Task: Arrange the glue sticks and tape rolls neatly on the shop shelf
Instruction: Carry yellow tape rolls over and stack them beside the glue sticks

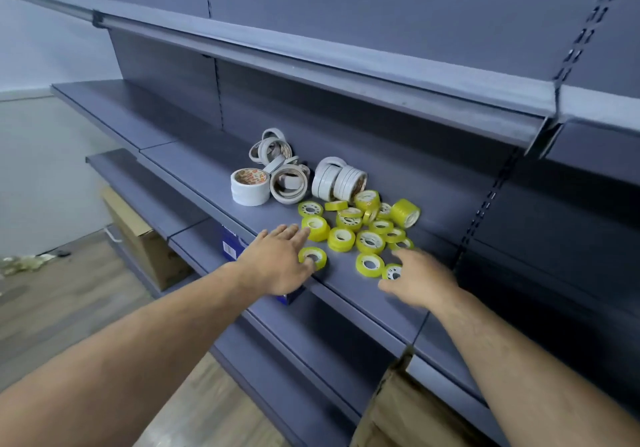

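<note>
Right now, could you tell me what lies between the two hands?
In the head view, one yellow tape roll lies flat there, untouched; the rest is bare grey shelf.

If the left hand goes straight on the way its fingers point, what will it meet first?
Probably the yellow tape roll lying just ahead of the left hand. Depth is unclear from one view, so they may already touch.

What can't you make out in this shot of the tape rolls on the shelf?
Head view:
- right hand: motion-blurred; grip on the yellow roll unclear.
- blue box: mostly hidden behind the shelf edge and left hand.
- white roll label: print too small to read.
</note>
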The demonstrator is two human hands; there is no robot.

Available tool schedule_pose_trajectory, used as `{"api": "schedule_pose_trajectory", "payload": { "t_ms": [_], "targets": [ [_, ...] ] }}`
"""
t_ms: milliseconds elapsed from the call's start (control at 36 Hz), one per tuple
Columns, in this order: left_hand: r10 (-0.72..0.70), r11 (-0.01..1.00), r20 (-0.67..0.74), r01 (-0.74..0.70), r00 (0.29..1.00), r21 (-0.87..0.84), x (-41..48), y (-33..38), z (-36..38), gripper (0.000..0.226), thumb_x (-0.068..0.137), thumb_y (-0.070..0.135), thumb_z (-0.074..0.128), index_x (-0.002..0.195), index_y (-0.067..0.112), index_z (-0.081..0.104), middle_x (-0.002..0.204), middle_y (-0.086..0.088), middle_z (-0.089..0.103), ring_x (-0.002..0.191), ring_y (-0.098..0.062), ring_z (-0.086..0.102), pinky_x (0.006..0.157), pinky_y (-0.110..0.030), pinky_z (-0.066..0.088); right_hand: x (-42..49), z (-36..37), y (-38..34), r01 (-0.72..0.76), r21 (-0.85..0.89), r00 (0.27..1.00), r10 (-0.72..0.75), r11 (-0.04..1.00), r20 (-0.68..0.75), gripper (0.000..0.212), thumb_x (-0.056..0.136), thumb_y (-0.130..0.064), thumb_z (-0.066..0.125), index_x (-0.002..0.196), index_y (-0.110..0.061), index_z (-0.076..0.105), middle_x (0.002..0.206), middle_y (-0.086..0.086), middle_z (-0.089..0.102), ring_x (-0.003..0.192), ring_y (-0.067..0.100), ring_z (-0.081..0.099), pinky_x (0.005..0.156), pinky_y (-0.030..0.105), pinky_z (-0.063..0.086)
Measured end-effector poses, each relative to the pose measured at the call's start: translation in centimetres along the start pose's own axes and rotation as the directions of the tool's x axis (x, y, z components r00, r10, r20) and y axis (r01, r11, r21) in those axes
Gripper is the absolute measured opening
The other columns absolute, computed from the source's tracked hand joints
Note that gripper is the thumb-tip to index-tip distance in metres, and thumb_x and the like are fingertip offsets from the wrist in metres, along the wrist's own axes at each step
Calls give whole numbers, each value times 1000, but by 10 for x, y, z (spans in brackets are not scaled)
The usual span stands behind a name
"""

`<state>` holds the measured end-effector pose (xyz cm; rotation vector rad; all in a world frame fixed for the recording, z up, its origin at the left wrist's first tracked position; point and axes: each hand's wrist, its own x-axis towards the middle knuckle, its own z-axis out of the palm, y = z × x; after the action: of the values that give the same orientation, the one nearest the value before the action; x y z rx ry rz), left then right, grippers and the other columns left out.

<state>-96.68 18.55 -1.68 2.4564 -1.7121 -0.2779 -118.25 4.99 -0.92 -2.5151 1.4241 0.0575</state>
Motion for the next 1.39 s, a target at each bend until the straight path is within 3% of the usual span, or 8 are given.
{"api": "schedule_pose_trajectory", "payload": {
  "t_ms": [250,361,472,667,917,1167,1278,1389],
  "targets": [
    [-58,994,-8,57,998,-97,50,-19,-12,69,91,46,56,151,20,33,152,-4,39,139,-23,38,108,-34,38,38,3,8,-73,62,978,59,995,201,102,71,-32,83,157,-16,29,155,1,41,134,21,48,100,28,46],
    [1,996,12,0,1000,-94,85,-21,-14,75,84,44,66,149,23,35,141,-7,50,130,-24,46,101,-34,43,45,3,6,-118,21,968,110,993,225,90,72,-29,83,149,-16,39,144,4,50,120,23,56,90,29,51],
    [46,994,47,-41,998,-97,111,-22,-13,75,79,46,71,142,19,41,130,-9,57,122,-27,51,94,-34,46,49,3,3,-148,-15,967,148,989,208,61,65,-31,84,116,-16,54,108,3,61,92,21,62,76,30,57],
    [101,991,87,-92,991,-100,136,-30,-6,75,63,55,66,128,23,50,114,-3,65,107,-27,61,85,-35,51,54,4,4,-200,-7,965,198,980,170,55,60,-40,87,102,-18,58,98,2,62,84,20,64,74,35,59],
    [139,990,24,-138,990,-35,147,-34,0,35,73,53,66,90,24,54,83,5,59,85,-25,60,69,-29,42,52,0,3,-223,1,955,219,975,199,82,67,-34,89,137,-15,50,127,4,56,106,21,59,91,36,56],
    [133,955,49,-115,990,-273,141,-42,-9,61,70,33,84,124,22,57,101,0,67,91,-22,63,76,-32,51,49,0,1,-229,-24,955,229,973,188,77,68,-37,88,134,-17,54,125,2,59,105,21,59,92,37,55],
    [178,878,-98,-203,979,-433,137,-41,-4,56,64,25,87,113,21,61,99,1,66,91,-21,64,77,-36,53,49,1,3,-227,-14,957,226,974,181,82,70,-37,88,140,-19,50,132,2,56,112,21,58,92,34,53],
    [352,828,-331,-457,875,-326,131,-28,1,58,63,29,85,115,23,61,107,3,63,99,-19,59,84,-34,49,46,2,3,-223,28,962,215,975,168,82,72,-35,88,143,-23,47,135,1,55,108,19,56,82,28,48]
  ]
}}
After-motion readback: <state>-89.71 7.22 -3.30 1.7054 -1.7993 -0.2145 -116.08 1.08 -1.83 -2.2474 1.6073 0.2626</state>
